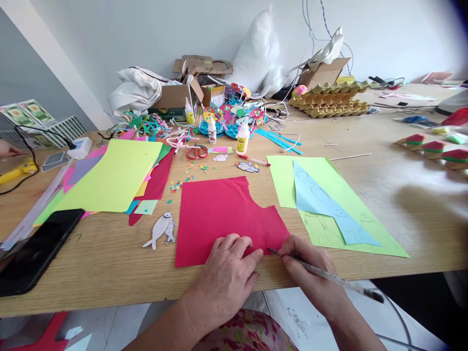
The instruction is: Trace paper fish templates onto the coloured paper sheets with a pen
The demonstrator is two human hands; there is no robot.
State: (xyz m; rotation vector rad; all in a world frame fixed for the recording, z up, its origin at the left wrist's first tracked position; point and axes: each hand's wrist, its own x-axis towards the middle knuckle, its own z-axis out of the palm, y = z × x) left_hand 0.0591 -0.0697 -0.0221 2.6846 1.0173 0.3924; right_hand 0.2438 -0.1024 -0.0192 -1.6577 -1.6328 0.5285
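A sheet of red paper with a curved piece cut from its right side lies at the table's front edge. My left hand rests on its lower part, fingers bent and pressing it down. In my right hand is a clear-barrelled pen, its tip touching the red paper close to my left fingertips. Faint drawn lines show on the paper there. Left of the sheet lie white paper fish cutouts. To the right, a blue paper piece with fish outlines overlaps a light green sheet.
Coloured papers are stacked at the left, behind a black phone. Further back stand glue bottles, red-handled scissors and paper scraps. Egg trays and cardboard boxes line the wall. Another person's hand shows far left.
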